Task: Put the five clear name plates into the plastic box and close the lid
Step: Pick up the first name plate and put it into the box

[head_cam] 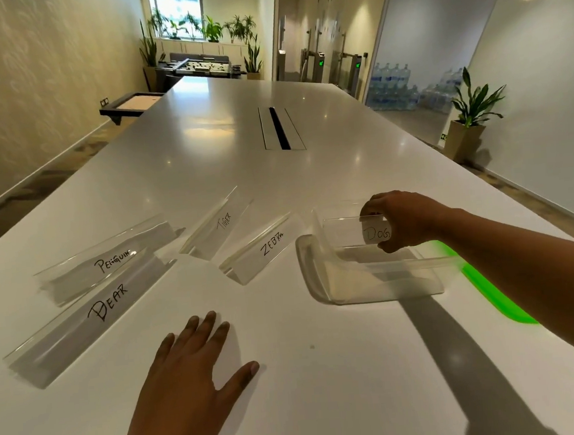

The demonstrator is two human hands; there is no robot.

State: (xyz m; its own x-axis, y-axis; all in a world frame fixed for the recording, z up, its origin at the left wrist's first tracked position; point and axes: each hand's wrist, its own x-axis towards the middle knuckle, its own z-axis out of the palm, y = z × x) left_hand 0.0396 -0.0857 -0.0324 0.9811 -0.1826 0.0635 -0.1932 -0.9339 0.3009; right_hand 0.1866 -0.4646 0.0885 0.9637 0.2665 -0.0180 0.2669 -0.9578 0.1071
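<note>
The right hand (402, 220), pinching the DOG plate (366, 233), hangs over the box (369, 279), while the left hand (194, 372), flat and empty on the table (325, 368), lies nearest the BEAR plate (91, 318).

A single wide-angle view looks from the person's head, forward and steeply down along a long white table (325, 368), whose near end fills the lower frame. Both hands sit close under the lens: the left hand (188, 372) at bottom centre, the right hand (402, 220) reaching in from the right edge. The far room curves away at the top.
</note>
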